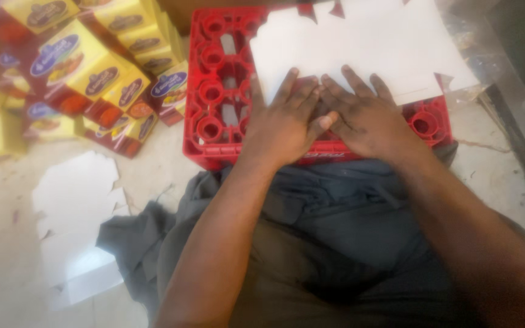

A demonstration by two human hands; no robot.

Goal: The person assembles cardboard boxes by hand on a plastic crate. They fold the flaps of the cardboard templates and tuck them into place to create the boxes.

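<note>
A flat white cardboard sheet (360,42), cut with tabs and notches along its edges, lies on top of a red plastic crate (214,91). Both hands press down on the sheet's near edge, palms flat and fingers spread, gripping nothing. The left hand (284,121) and the right hand (366,118) sit side by side, with their inner fingers touching or overlapping at the middle. Most of the sheet stretches away from the fingertips toward the far side of the crate.

The crate stands on a pale floor (153,164) right in front of the person's lap, which is covered by dark grey cloth (335,231). To the left of the crate is a loose heap of yellow and red boxes (98,73). More flat white sheets (77,200) lie on the floor nearer the person's left side.

The far edge of the sheet is cut off by the top of the view. The right corner of the crate is partly hidden under the sheet, and the whole view is somewhat blurred.
</note>
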